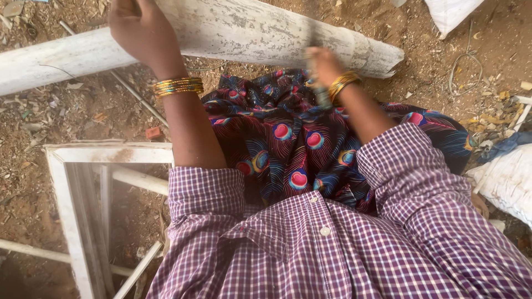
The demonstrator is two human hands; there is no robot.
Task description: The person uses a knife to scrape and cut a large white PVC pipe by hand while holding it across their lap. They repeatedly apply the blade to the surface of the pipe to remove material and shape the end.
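Covering the lap nearest the camera, a checked purple shirt [332, 249] gives way to glossy peacock-print cloth [310, 138]. Beyond it, the right hand [321, 63], motion-blurred, grips a thin dark tool [314, 44]. The left hand [138, 30] presses flat, fingers closed, on the round, flaking white-painted log [238, 30] lying across sandy ground [72, 105].

1. A white woven sack [505, 180] lies on the dirt at the right edge, bulging and dusty.
2. Another white sack [451, 12] sits at the top right corner, only partly in view.
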